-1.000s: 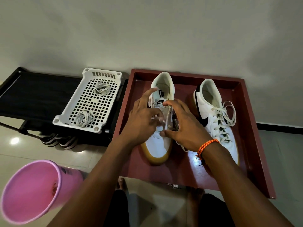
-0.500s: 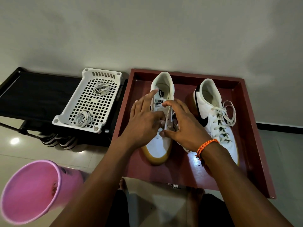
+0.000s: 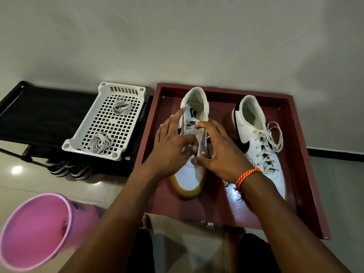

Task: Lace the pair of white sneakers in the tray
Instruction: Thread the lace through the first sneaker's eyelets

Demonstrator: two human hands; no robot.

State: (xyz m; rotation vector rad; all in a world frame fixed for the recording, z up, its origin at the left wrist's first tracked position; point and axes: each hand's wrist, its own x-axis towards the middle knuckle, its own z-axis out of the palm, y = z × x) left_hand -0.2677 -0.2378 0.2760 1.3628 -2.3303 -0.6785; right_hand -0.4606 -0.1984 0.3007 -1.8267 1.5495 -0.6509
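At right of the tray, one sneaker is laced. At centre, the other sneaker is barely begun; its lace is pinched by the right hand, while the left hand has its fingers spread.

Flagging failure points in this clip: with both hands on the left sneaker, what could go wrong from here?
1. The left hand and right hand crowd the left sneaker, hiding its eyelets, so the lace could skip one unnoticed.
2. The lace end looks pinched only at the fingertips; that grip may slip.
3. The laced right sneaker sits close, and its loose loops could snag the right wrist.
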